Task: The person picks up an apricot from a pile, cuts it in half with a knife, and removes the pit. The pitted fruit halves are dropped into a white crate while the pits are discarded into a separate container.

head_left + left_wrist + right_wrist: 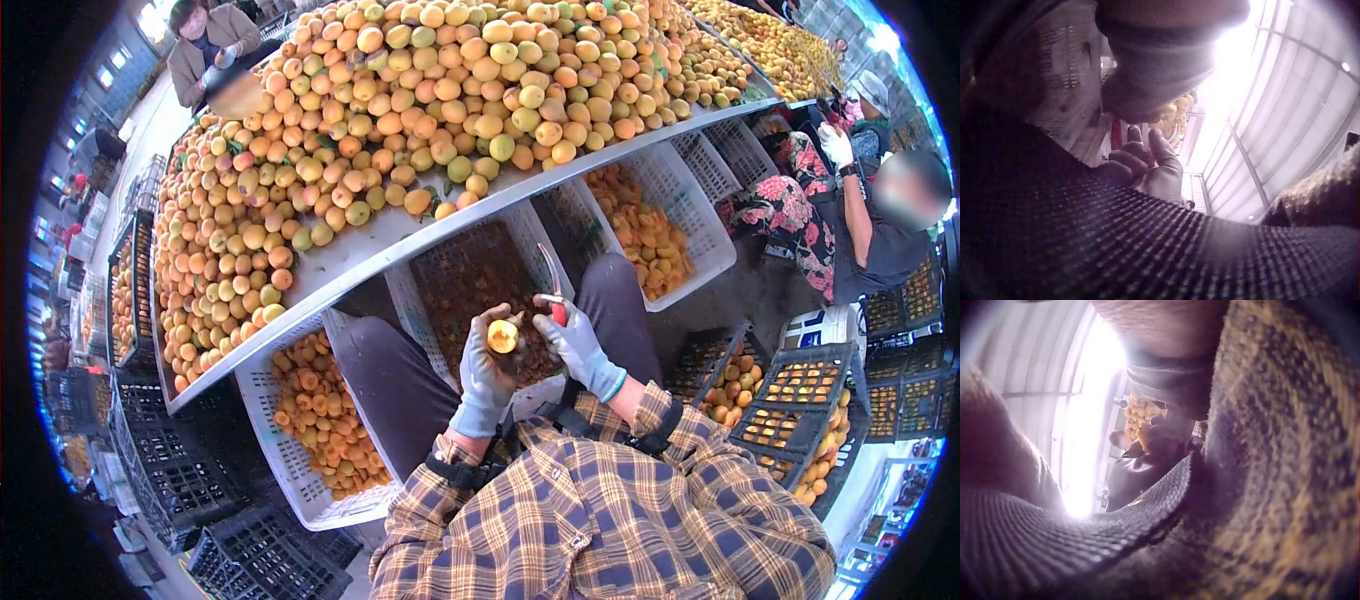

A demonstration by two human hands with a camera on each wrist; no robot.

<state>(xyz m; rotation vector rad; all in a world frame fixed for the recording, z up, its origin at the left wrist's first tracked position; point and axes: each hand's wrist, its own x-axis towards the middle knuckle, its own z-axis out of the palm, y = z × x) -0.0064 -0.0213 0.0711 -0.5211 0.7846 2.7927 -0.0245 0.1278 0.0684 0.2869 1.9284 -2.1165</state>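
In the head view the gloved left hand [484, 372] holds a cut fruit half [502, 336], its pale orange inside facing up. Just right of it, the gloved right hand [580, 345] grips the red handle [558, 312] of a small tool whose curved metal blade [549, 268] points up and away. The hands are apart, above a white crate [408, 308] with dark brown bits in it. Sleeve and glove fill most of the left wrist view, where fingers of a hand [1163, 175] show. In the right wrist view a yellow fruit piece [1143, 437] shows beside dark, unclear shapes.
A metal-edged table [350, 262] bears a large heap of whole orange fruit [400, 100]. White crates of fruit halves stand left [325, 415] and right [640, 235]. Black crates [180, 460] are stacked at the left, others at the right. Other people sit at the right and top left.
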